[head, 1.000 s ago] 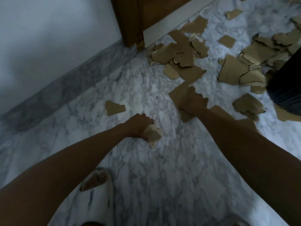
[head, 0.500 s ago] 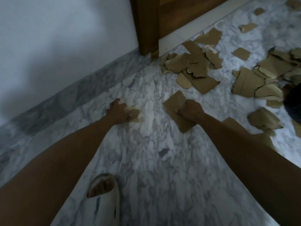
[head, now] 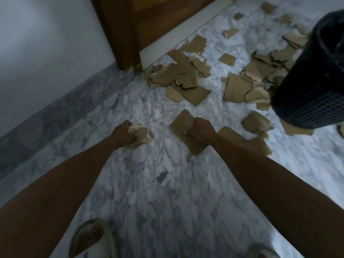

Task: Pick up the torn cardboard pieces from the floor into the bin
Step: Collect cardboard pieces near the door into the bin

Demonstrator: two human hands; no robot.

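Torn cardboard pieces [head: 188,81] litter the marble floor [head: 167,192], thickest at 12 to 2 o'clock, beside the wooden door [head: 149,21] and against the base of the black mesh bin [head: 312,86] at 2 o'clock. Left hand [head: 123,134] reaches forward, forearm straight, fingers curled tight around a crumpled wad of scraps [head: 140,133], low over the floor. Right hand [head: 200,130] likewise extended, fist closed on a flat brown piece [head: 183,125]; more flat pieces lie just beneath that wrist. Both arms run near parallel from 6 o'clock. A pale slipper [head: 91,239] shows at 7 o'clock. Grey skirting [head: 55,108] runs along the white wall at 9 o'clock.
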